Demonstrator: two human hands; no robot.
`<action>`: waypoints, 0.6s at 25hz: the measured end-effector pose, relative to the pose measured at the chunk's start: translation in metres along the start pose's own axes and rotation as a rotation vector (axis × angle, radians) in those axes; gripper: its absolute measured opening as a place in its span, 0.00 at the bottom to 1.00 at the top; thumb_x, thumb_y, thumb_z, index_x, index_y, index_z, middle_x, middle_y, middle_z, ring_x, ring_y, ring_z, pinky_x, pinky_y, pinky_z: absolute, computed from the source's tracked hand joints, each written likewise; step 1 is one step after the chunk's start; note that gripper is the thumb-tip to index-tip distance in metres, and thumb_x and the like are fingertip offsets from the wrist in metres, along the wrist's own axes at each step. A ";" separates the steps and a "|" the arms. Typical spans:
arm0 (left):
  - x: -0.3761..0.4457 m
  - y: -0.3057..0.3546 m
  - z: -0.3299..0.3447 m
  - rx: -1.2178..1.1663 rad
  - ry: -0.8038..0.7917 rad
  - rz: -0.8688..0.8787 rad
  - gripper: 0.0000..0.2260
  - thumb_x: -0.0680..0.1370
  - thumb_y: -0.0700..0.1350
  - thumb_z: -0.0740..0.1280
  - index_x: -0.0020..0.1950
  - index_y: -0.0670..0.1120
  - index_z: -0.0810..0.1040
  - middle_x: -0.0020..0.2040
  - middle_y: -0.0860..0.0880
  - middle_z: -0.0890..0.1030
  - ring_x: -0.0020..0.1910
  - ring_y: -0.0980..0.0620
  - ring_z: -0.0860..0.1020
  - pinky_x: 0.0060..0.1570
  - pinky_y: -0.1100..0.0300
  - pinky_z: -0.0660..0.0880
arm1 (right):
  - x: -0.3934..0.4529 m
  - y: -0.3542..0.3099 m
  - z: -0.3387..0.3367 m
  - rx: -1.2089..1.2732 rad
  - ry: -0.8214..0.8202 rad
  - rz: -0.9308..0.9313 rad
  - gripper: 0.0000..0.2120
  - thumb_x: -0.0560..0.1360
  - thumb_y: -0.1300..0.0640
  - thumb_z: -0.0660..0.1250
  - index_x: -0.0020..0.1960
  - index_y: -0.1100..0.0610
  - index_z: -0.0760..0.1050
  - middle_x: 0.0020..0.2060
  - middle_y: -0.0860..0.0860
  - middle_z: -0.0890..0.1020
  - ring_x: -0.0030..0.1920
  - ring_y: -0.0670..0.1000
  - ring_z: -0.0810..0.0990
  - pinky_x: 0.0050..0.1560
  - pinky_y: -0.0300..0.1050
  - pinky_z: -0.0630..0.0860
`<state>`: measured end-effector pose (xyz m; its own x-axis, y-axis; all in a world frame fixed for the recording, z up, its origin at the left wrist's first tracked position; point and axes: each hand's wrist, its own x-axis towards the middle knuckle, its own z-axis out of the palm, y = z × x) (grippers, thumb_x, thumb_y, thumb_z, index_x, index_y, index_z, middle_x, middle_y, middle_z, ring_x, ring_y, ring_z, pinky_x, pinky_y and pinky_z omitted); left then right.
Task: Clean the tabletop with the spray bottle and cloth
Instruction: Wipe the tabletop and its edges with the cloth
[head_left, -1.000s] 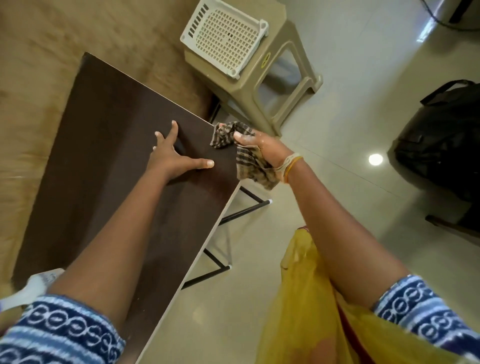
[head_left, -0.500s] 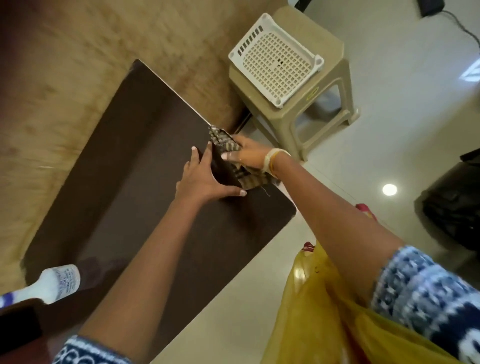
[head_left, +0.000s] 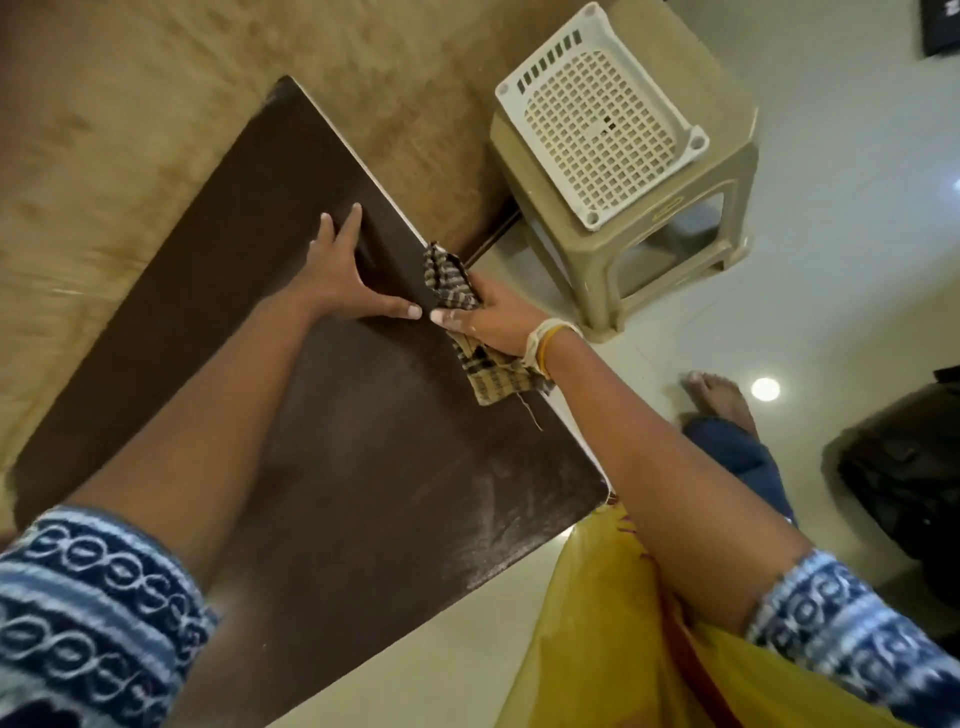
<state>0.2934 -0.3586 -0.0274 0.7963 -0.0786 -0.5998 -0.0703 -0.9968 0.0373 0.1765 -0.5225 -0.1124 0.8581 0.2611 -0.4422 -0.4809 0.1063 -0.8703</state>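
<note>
A dark brown tabletop (head_left: 363, 467) fills the middle of the view, with pale wipe streaks near its right corner. My left hand (head_left: 345, 275) lies flat on it with fingers spread, holding nothing. My right hand (head_left: 491, 317) grips a checked brown cloth (head_left: 493, 371) at the table's right edge, thumb almost touching my left thumb. One end of the cloth sticks up past the fingers, the other hangs below my wrist over the tabletop. The spray bottle is out of view.
A beige plastic stool (head_left: 670, 244) stands just right of the table with a white perforated basket (head_left: 602, 114) upside down on it. A tan wall (head_left: 104, 130) runs along the table's far side. A bare foot (head_left: 719, 389) and a black bag (head_left: 904, 467) are on the tiled floor.
The view has swung, and the spray bottle at the lower left has left the frame. My right hand with the cloth slid down along the table's right edge; my left hand stayed flat.
</note>
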 end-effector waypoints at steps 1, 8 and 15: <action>0.003 -0.003 -0.005 0.027 -0.020 0.013 0.67 0.52 0.64 0.78 0.80 0.56 0.40 0.80 0.44 0.38 0.79 0.43 0.41 0.77 0.44 0.50 | 0.015 -0.008 -0.001 -0.007 -0.018 0.000 0.31 0.76 0.53 0.71 0.75 0.55 0.63 0.60 0.48 0.76 0.58 0.46 0.74 0.51 0.29 0.71; 0.033 -0.011 -0.050 -0.012 -0.047 0.029 0.61 0.58 0.57 0.80 0.81 0.53 0.44 0.81 0.46 0.41 0.80 0.49 0.44 0.75 0.54 0.50 | 0.117 -0.062 -0.003 -0.050 -0.042 0.005 0.35 0.70 0.53 0.77 0.73 0.57 0.66 0.65 0.53 0.77 0.65 0.52 0.75 0.69 0.47 0.70; 0.086 -0.009 -0.076 -0.134 0.008 -0.125 0.65 0.56 0.60 0.80 0.81 0.51 0.41 0.81 0.45 0.39 0.79 0.47 0.38 0.76 0.45 0.49 | 0.199 -0.116 0.000 -0.076 -0.045 -0.026 0.30 0.75 0.55 0.72 0.73 0.58 0.66 0.67 0.55 0.75 0.66 0.54 0.74 0.68 0.43 0.67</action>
<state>0.4076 -0.3578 -0.0185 0.7988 0.0469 -0.5997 0.1103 -0.9915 0.0693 0.4025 -0.4830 -0.0998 0.8604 0.3018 -0.4108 -0.4421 0.0407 -0.8960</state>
